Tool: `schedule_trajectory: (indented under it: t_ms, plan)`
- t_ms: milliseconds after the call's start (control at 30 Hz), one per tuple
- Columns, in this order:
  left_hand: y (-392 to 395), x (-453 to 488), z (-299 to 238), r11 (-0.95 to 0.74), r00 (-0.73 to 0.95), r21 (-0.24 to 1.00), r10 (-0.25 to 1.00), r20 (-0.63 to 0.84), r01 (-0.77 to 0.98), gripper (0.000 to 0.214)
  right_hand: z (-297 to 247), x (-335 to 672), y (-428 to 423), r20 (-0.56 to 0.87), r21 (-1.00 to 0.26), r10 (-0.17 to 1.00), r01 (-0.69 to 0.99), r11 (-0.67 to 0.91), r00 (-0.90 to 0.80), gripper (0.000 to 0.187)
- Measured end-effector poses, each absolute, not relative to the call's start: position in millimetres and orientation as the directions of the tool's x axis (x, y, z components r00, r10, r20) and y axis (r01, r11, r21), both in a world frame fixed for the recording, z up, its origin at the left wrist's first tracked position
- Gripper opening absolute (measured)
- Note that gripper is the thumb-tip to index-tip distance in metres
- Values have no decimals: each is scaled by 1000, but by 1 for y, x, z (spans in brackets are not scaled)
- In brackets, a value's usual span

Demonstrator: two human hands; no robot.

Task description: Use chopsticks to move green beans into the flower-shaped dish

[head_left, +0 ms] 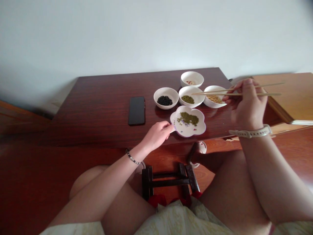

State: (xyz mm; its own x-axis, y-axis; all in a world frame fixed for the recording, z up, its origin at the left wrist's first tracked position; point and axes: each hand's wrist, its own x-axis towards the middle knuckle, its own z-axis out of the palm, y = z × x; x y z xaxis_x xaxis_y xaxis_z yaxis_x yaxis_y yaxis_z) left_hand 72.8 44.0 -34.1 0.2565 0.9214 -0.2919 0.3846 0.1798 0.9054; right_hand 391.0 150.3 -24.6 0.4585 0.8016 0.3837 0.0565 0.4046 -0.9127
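Observation:
My left hand [160, 133] is closed on the short handle of a white flower-shaped dish [187, 131] with a lilac rim. Green mung beans [189, 118] lie spread in this dish at the table's front edge. In my right hand [251, 104] is a pair of wooden chopsticks [220, 91], held level. Their tips reach over a white bowl [191, 104] with more green beans at its bottom; whether a bean is between them is too small to tell. Beside my right fingers stands a white bowl [215, 105] of yellowish beans, partly behind the chopsticks.
A white bowl [166, 107] of black beans stands left of the green-bean bowl. Behind is a white bowl [192, 74] with a few reddish pieces. A black phone [137, 111] lies on the dark table [102, 104]. A wooden cabinet [288, 94] adjoins at right; a wall rises behind.

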Motion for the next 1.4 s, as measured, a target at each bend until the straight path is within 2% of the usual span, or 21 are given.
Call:
schedule_trajectory:
  t_ms: [100,267,400,567,667,800,900,1067,1200,1300,1400]
  plan:
    - [51,66,-29,158,283,894,913,-294,420,50,-26,393,147,387,-916,815,76,394,432,42]
    - [53,60,-21,186,365,930,881,-301,319,38,-26,397,143,379,-918,819,64,392,430,38]
    - [52,52,-20,232,394,923,851,-346,308,38,-26,400,137,356,-928,839,48,370,412,34]
    - [46,45,-17,320,380,882,811,-444,347,40,-28,399,124,337,-941,886,92,325,318,42]
    - [43,40,-14,362,350,864,805,-479,350,38,-27,398,115,373,-922,905,192,336,204,53]
    - [42,31,-10,363,332,857,809,-485,366,35,-24,396,104,426,-854,904,345,390,31,59]
    - [41,27,-11,360,320,853,814,-485,377,34,-25,393,100,456,-791,887,423,441,-73,51]
    - [38,26,-16,350,319,870,829,-461,347,37,-38,378,96,543,-558,778,558,615,-315,21]
    - [36,23,-21,318,342,889,838,-426,328,39,-49,362,91,530,-382,707,613,692,-468,18]
    - [34,20,-21,305,348,897,843,-410,319,40,-53,356,90,530,-349,691,616,707,-492,19]
    - [33,15,-21,302,350,900,845,-405,313,41,-55,358,93,528,-401,708,598,694,-468,15]
